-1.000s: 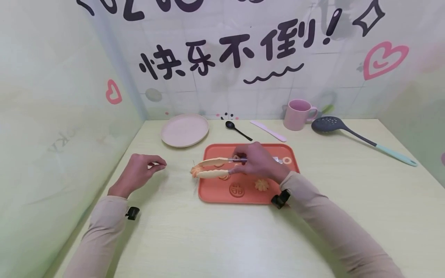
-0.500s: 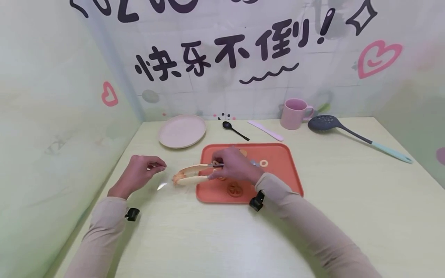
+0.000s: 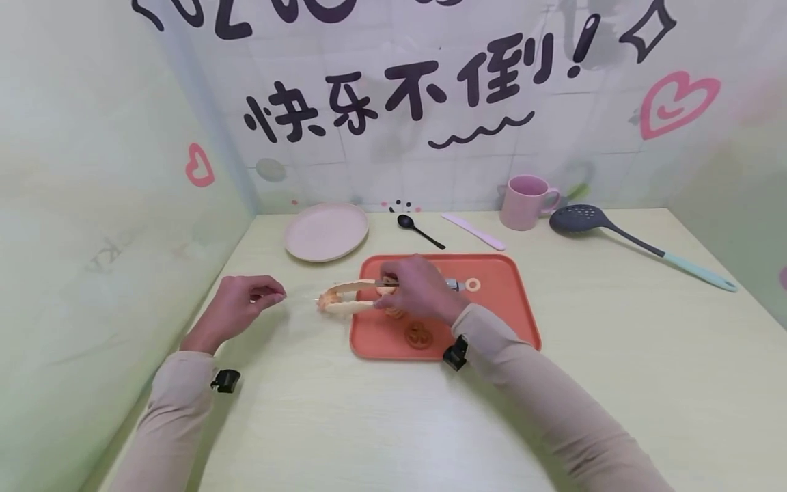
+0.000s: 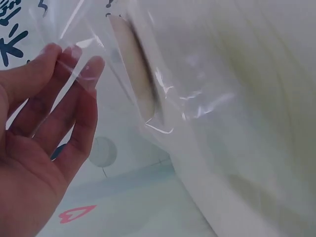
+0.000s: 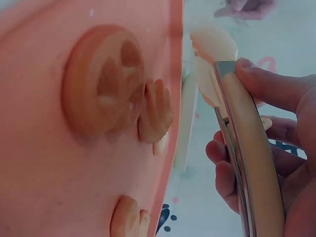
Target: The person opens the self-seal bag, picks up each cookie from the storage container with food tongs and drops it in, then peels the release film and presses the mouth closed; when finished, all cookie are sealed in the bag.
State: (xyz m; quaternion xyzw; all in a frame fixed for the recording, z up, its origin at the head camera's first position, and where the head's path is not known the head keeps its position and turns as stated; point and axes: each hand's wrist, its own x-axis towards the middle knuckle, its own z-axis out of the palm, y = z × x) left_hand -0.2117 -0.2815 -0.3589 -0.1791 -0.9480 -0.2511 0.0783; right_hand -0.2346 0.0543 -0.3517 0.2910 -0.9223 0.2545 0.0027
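Observation:
My left hand [image 3: 270,296] pinches the edge of a clear plastic bag [image 3: 298,295] just left of the orange tray [image 3: 504,307]. In the left wrist view my left hand [image 4: 79,61] has the thin film of the bag [image 4: 163,94] caught between thumb and fingers. My right hand [image 3: 393,294] grips beige tongs [image 3: 353,297], which point left off the tray. An orange cookie [image 3: 328,294] is clamped at their tips, close to the bag. The right wrist view shows the tongs [image 5: 249,163] in my right hand [image 5: 242,118] beside the tray [image 5: 44,187].
A round stamped cookie [image 3: 419,335] and a ring cookie [image 3: 472,283] lie on the tray. Along the back wall are a pink plate [image 3: 326,231], black spoon [image 3: 419,231], pink knife [image 3: 475,231], pink mug [image 3: 525,201] and slotted spoon [image 3: 639,246]. A wall stands close on the left.
My right hand carried the tongs and cookie leftward off the tray towards the left hand. The left hand stayed roughly in place, holding the bag.

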